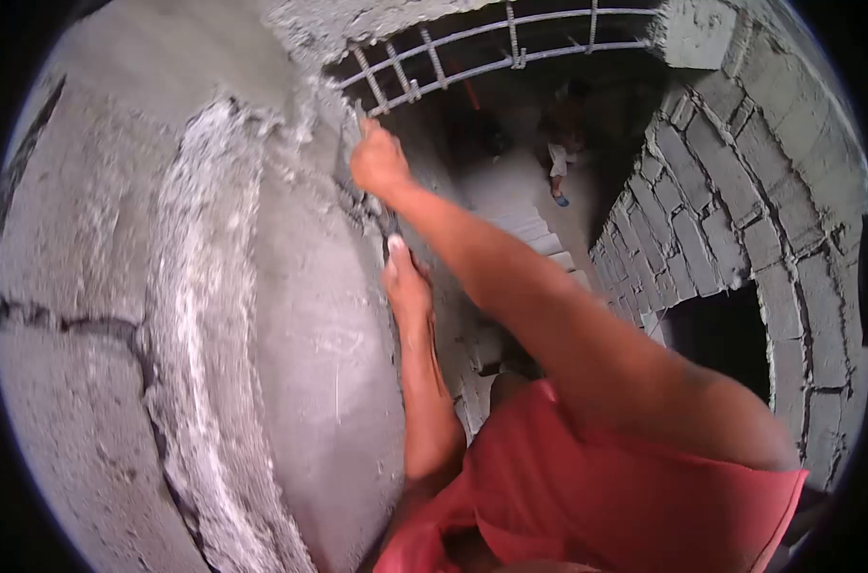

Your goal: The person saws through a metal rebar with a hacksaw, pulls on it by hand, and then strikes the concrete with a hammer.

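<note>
My right hand (378, 162) is raised high against the corner of a freshly plastered grey wall (290, 315). Its fingers are closed around a small tool, seemingly a trowel (346, 143), with the grey blade lying on the wet mortar. A dark strip (381, 222) runs down the wall's edge below it. My left hand (407, 285) rests lower on the same edge, thumb up, touching the corner. Its fingers are hidden behind the edge, so what it holds does not show.
Rough mortar ridges and a crack (71, 325) mark the wall at left. Bare rebar (491, 48) juts out overhead. A block wall with an arched opening (720, 334) stands at right. Concrete stairs (539, 234) drop away below, with a person (558, 162) standing far down.
</note>
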Action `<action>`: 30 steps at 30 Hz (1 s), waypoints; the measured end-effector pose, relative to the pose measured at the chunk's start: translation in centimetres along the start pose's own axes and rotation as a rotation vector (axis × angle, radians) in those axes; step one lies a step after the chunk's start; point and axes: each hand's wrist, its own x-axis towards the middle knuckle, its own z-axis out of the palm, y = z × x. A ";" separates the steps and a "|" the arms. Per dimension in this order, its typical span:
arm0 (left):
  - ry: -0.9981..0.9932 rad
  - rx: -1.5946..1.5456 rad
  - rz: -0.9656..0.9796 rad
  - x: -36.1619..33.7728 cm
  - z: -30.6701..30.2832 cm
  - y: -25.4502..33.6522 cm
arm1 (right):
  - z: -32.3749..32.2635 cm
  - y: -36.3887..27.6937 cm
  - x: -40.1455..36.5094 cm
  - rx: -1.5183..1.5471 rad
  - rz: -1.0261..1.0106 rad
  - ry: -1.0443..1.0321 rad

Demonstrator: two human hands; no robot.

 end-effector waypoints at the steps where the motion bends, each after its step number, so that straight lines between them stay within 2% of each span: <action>1: -0.009 0.002 -0.001 0.7 0.2 -0.7 | -1.3 -0.1 -0.8 0.051 0.055 -0.032; 3: -0.066 0.043 0.126 1.4 0.6 -1.3 | -1.8 -0.2 0.4 0.100 0.105 -0.073; 5: -0.034 0.017 0.140 4.3 1.9 0.6 | -0.7 -0.7 3.9 0.052 0.094 -0.085; 7: -0.053 -0.079 -0.018 4.5 2.2 3.9 | -0.4 -1.9 4.7 0.071 0.087 -0.105; 9: -0.061 -0.055 -0.020 3.6 1.1 2.8 | -0.6 -2.4 3.3 0.096 0.138 -0.045; 11: -0.076 0.031 0.095 1.8 1.2 0.4 | -1.1 -0.3 2.8 0.037 0.069 -0.099; 13: -0.067 0.039 0.046 2.0 1.3 -0.7 | -0.8 1.2 1.2 0.094 -0.008 -0.006; 15: -0.032 -0.048 -0.005 3.8 1.5 0.5 | 0.5 0.4 3.2 0.104 0.023 -0.078; 16: -0.034 -0.088 -0.078 3.5 2.1 3.5 | 1.6 -0.8 4.6 0.093 0.032 -0.051; 17: -0.046 -0.091 -0.082 4.4 2.2 3.8 | 1.8 -1.5 5.2 0.076 0.039 -0.014; 19: -0.020 -0.057 0.001 4.7 1.8 2.5 | 0.4 -0.9 3.5 0.048 0.035 -0.056; 20: -0.104 0.063 0.032 3.1 1.3 2.3 | -0.5 -1.0 3.5 0.039 0.011 -0.093; 22: -0.079 0.093 0.066 1.3 0.3 -0.6 | -1.3 0.1 0.7 0.088 0.043 -0.096; 23: -0.090 0.085 0.075 1.0 -0.2 -0.9 | -1.3 0.6 -1.0 0.039 -0.032 -0.088; 25: -0.037 0.002 0.024 1.2 -0.3 -1.4 | -0.5 -0.5 -0.6 0.061 0.052 -0.082; 26: -0.037 -0.223 -0.110 3.2 0.6 -0.7 | 0.2 -1.2 0.8 0.044 0.050 -0.080; 28: -0.075 -0.179 -0.099 3.9 0.6 1.7 | 1.7 -2.3 3.1 0.003 0.063 -0.074; 30: -0.070 -0.149 -0.062 2.3 -0.6 1.3 | 0.5 -1.8 1.1 -0.011 0.075 -0.104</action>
